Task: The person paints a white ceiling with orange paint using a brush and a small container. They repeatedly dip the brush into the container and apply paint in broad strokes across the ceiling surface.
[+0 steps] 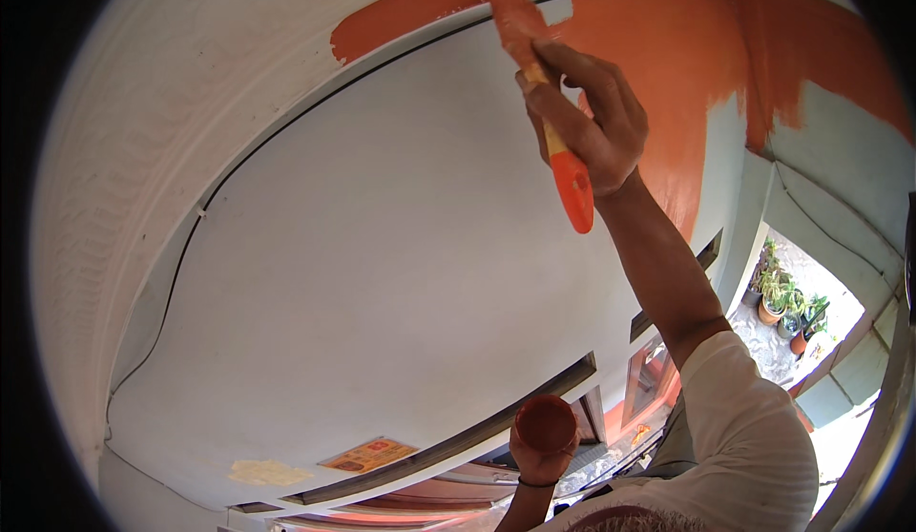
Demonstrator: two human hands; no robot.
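My right hand [596, 117] grips an orange-handled paintbrush [572, 188], raised at top centre with its paint-coated bristles against the lower edge of a terracotta band [420, 12] on the white raised trim [191, 83]. A thin black cable [232, 171] runs along that trim, passing by the brush. My left hand [539, 460] holds a round cup of terracotta paint [545, 422] low in the view. Beside my right hand, the wall [677, 74] is coated in terracotta up to a ragged edge; the large surface [363, 236] left of it is white.
Dark slot openings [515, 422] and a small orange-yellow sign [367, 454] line the lower wall, with doorways below. At the right, through an opening, several potted plants [778, 303] stand on a bright floor. More cable [830, 222] runs along the right wall.
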